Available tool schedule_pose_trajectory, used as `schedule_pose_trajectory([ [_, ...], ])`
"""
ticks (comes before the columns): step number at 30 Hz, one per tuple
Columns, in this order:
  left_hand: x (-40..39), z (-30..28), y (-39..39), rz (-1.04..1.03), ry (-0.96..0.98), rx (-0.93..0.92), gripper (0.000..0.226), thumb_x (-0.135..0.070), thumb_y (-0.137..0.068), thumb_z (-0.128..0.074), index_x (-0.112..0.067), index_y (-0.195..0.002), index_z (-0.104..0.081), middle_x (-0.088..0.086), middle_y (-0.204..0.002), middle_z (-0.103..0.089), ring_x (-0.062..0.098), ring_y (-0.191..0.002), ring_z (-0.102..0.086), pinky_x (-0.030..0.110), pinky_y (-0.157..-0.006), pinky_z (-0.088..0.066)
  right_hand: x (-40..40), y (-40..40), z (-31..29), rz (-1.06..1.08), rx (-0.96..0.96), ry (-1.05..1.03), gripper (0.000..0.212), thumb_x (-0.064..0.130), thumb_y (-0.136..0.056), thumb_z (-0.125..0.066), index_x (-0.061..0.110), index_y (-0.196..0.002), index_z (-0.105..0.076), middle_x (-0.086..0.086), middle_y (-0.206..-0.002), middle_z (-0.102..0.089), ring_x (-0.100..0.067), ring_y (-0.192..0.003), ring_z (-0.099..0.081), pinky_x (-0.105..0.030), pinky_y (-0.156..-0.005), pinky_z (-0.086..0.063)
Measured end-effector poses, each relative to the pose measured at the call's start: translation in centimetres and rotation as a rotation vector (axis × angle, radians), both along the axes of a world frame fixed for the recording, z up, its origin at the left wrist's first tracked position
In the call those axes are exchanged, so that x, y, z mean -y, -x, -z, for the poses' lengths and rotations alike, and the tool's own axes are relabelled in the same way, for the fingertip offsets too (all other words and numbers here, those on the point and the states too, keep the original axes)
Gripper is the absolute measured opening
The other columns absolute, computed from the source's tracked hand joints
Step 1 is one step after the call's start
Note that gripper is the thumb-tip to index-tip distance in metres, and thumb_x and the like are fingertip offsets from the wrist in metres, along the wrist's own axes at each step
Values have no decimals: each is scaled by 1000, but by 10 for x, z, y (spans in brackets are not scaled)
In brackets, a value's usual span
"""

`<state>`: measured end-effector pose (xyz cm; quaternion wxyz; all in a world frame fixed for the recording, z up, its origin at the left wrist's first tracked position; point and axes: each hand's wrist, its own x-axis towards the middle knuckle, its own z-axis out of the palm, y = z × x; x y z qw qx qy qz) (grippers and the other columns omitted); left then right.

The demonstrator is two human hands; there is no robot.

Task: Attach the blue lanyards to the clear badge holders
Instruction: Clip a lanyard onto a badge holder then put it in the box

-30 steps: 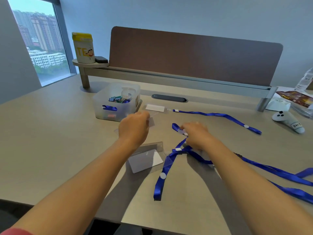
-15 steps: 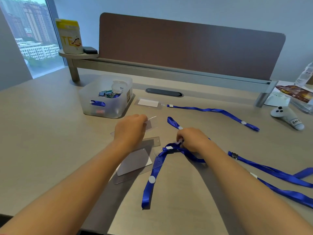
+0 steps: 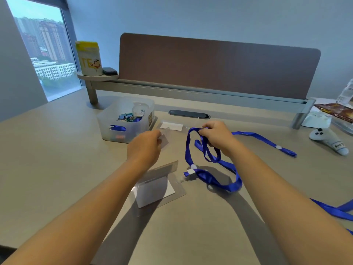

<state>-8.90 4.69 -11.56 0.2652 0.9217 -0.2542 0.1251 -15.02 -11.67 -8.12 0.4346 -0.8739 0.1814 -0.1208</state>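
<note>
My right hand (image 3: 215, 135) grips a blue lanyard (image 3: 208, 169) and holds its upper loop above the desk; the rest trails down in loops to the surface. My left hand (image 3: 146, 145) pinches a small clear badge holder (image 3: 164, 140) just left of it. A larger clear badge holder with a white card (image 3: 155, 190) lies flat on the desk beneath my forearms. Another badge holder (image 3: 171, 126) lies further back, joined to a second blue lanyard (image 3: 267, 140) stretched to the right.
A translucent storage bin (image 3: 114, 129) with small items stands at the back left. A white controller (image 3: 328, 138) and snack packets (image 3: 336, 111) sit at the far right. More blue lanyard straps (image 3: 336, 209) lie at the right edge. A brown divider panel (image 3: 219, 64) closes the desk's back.
My right hand has lifted the blue lanyard up off the desk and back, pulling its loops upright. My left hand stays raised with the small clear holder.
</note>
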Motion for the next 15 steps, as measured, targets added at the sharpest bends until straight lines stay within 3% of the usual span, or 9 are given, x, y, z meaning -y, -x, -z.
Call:
schedule_pose_trajectory([
  [5, -16, -17, -7, -55, 134, -26, 23, -20, -95, -44, -6, -97, -61, 12, -97, -66, 16, -76, -48, 28, -64, -40, -14, -8, -25, 155, 195, -263, 31, 8, -92, -41, 13, -63, -48, -3, -60, -51, -14, -53, -39, -24, -51, -33],
  [8, -28, -21, -11, -82, 185, -74, 23, -21, -96, -42, -6, -98, -60, 9, -92, -61, 17, -77, -49, 29, -67, -43, -23, -14, -23, 201, 206, -349, 31, 9, -92, -42, 12, -62, -48, -3, -61, -50, -14, -51, -35, -23, -49, -32],
  [11, -44, -23, -16, -107, 245, -130, 20, -20, -96, -42, -8, -93, -58, 11, -91, -59, 18, -75, -48, 23, -57, -40, -33, -22, -20, 210, 201, -529, 26, 9, -92, -45, 10, -66, -51, -4, -61, -49, -13, -48, -36, -19, -41, -34],
  [15, -67, -26, -31, -182, 370, -228, 25, -19, -95, -44, -5, -109, -58, 13, -102, -59, 23, -83, -48, 31, -69, -41, -49, -44, -27, 201, 262, -609, 26, 7, -92, -47, 8, -66, -50, -7, -64, -50, -15, -50, -43, -22, -46, -40],
])
